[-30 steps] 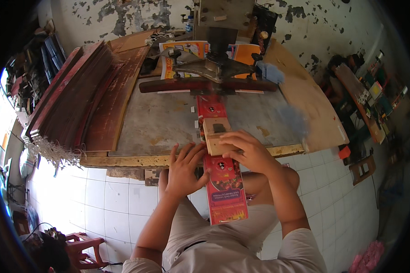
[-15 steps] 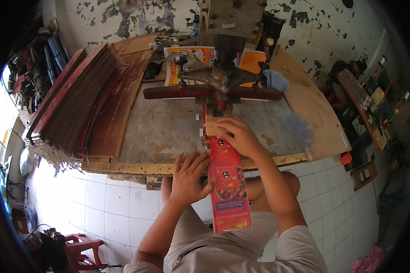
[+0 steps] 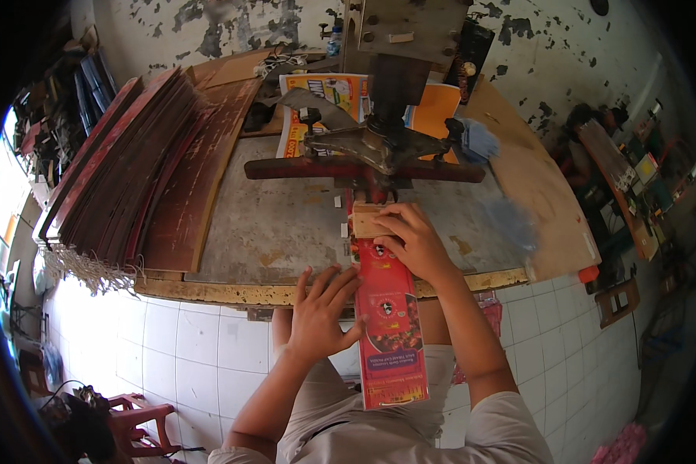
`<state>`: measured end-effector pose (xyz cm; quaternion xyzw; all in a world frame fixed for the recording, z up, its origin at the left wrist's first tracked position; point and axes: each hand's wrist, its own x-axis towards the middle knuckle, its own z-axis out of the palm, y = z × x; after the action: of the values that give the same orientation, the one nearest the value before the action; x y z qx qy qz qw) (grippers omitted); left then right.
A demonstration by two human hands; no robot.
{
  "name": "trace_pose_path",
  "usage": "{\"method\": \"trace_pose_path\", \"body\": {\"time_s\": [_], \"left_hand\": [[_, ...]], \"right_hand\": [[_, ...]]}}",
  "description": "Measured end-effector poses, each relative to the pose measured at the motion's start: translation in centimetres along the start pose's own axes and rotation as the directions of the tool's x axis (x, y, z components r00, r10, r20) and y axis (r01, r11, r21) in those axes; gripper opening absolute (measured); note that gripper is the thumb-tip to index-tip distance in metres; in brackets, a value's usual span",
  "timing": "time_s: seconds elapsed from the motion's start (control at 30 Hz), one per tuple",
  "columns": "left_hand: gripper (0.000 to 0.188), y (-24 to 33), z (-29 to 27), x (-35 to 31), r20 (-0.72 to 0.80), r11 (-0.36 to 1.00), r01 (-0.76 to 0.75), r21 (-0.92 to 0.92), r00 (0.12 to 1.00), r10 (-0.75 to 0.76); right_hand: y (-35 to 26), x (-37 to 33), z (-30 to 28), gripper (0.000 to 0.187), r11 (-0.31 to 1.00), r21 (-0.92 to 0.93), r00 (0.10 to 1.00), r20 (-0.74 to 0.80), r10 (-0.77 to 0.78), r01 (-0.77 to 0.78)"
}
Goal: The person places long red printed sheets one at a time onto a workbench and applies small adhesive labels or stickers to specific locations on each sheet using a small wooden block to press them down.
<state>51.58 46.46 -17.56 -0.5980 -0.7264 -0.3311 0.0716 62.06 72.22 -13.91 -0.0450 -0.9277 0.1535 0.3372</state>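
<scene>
A long red printed packaging strip, seemingly a flat stack, reaches from under the press head over the table's front edge toward my lap. My right hand grips a small light wooden block lying on the strip's far end, just in front of the press head. My left hand has its fingers spread, with the fingertips and thumb against the strip's left edge near the table edge. What lies under the press head is hidden.
The press's dark red crossbar spans the metal tabletop. Stacked dark red boards with stringy ends stand at left. Blue plastic lies at right. Beneath the table are a red stool and more red packaging.
The whole view has shifted slightly. My right knee has moved inward, uncovering red packaging below the table. Both hands keep their places on the block and the strip.
</scene>
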Motion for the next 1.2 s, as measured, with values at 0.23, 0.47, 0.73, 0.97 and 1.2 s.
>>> {"method": "trace_pose_path", "body": {"time_s": [0.23, 0.47, 0.73, 0.97, 1.2], "left_hand": [[0.063, 0.1, -0.1, -0.2, 0.008, 1.000, 0.015, -0.011, 1.000, -0.015], [0.065, 0.0, 0.1, -0.3, 0.003, 1.000, 0.012, -0.010, 1.000, -0.012], [0.062, -1.2, 1.6, -2.0, -0.049, 1.000, -0.020, -0.006, 0.999, 0.019], [0.061, -2.1, 3.1, -5.1, -0.134, 0.998, -0.003, 0.059, 0.991, 0.011], [0.059, -2.6, 5.3, -5.6, -0.211, 0.989, 0.005, 0.146, 0.977, 0.026]], "right_hand": [[0.0, 0.2, 0.1, 0.041, 0.999, 0.026, 1.000, -0.009, 0.026, -0.025], [-0.4, -0.3, 0.1, 0.044, 0.998, -0.011, 0.995, -0.081, 0.066, -0.067], [-2.5, -3.9, -1.9, 0.044, 0.992, 0.099, 0.995, -0.047, 0.088, -0.083], [-4.6, -12.6, -9.2, 0.044, 0.948, 0.159, 0.956, -0.067, 0.287, -0.274], [3.5, -16.2, -12.9, 0.039, 0.854, -0.140, 0.833, -0.346, 0.433, -0.502]]}}
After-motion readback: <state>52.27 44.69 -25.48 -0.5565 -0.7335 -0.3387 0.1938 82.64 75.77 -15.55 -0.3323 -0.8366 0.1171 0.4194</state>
